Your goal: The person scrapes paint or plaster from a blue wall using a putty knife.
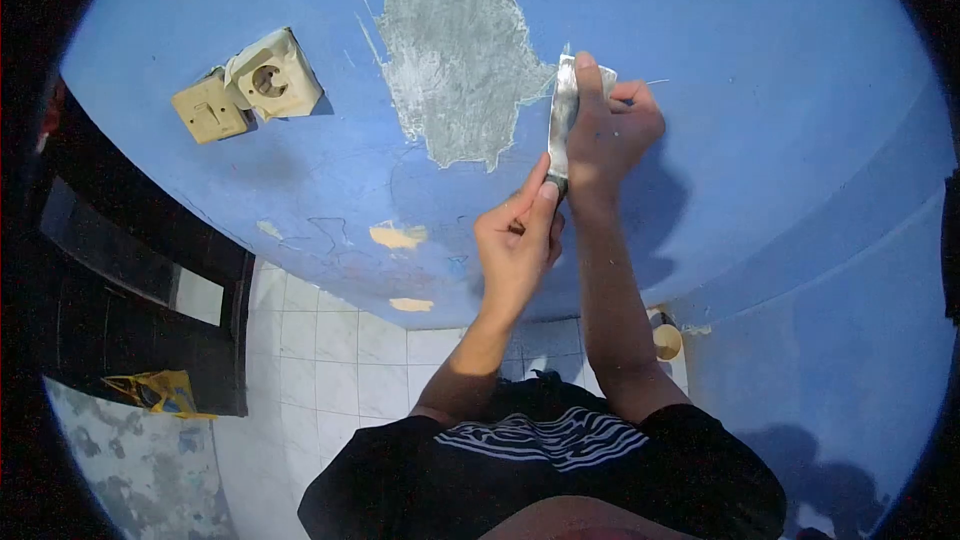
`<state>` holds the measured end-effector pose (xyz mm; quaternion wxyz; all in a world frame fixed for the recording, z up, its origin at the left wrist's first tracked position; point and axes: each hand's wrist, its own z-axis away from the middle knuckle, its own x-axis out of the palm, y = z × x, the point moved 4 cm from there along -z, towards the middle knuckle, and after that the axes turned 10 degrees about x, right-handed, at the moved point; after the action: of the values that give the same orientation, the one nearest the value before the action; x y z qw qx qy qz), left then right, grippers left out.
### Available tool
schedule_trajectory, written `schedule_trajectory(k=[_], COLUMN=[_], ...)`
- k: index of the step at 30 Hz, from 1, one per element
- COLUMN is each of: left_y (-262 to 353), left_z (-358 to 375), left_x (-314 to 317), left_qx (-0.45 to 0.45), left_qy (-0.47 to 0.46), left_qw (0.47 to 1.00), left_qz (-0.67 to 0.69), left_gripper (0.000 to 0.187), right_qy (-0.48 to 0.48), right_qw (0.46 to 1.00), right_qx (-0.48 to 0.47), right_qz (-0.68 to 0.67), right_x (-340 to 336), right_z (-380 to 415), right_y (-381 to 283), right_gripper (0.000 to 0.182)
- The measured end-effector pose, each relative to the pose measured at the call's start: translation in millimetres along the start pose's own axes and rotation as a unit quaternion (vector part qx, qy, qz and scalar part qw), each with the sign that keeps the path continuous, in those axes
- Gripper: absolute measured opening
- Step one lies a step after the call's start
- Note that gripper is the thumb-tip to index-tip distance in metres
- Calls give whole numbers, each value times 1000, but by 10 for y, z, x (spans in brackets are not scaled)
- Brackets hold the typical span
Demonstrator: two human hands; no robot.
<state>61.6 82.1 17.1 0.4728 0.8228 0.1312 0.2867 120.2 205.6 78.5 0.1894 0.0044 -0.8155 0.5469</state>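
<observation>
Upright just right of the grey patch point(455, 70), broad end uppermost: a metal scraper point(561, 130). Closed in a narrow pinch on its dark handle, below and right of the patch: the left hand point(520, 230). Farther right of the patch: the right hand point(612, 135), one digit laid along the metal, others curled. Cannot tell from this angle: gripping the blade or only pressing on it. Ragged all along the visible edges of the patch, with thin scratches off its upper left. Little room between patch and blade; plenty of bare blue wall point(790, 70) well right of the patch.

Cut off above: the top of the patch. Largely covered by fingers: the handle and the blade's right side. Hard to make out: blade touching the wall or just clear of it.

Left of the patch, well apart: a tilted socket point(270, 78) beside a beige switch point(210, 110). Below the patch: two pale spots point(397, 237), then white tiles point(340, 345), partly blocked by the arms and a black shirt point(520, 460). Far below left of the patch: a yellow bag point(168, 392). Far below right: a yellowish container point(667, 342), near the right arm
</observation>
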Motion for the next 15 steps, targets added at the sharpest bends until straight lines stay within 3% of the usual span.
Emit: schedule_trajectory(k=[6,9,13,15], left_y=[96,54,19,76], left_z=[-159,-52,-175,-198], left_x=[59,27,25,61], left_qx=[30,19,23,35], left_qy=[-24,-12,-24,-34], left_qw=[999,1000,999,999], left_qz=[12,8,-10,-8], left_gripper=[35,34,35,35], right_qy=[37,22,18,54], right_qw=[992,999,998,987], right_qx=[-118,-45,-52,-147], right_qz=[19,6,-18,20], right_x=[62,25,43,77], right_z=[-92,-15,-2,-99], right_y=[-348,-187,-232,-441], right_gripper=[44,45,46,46])
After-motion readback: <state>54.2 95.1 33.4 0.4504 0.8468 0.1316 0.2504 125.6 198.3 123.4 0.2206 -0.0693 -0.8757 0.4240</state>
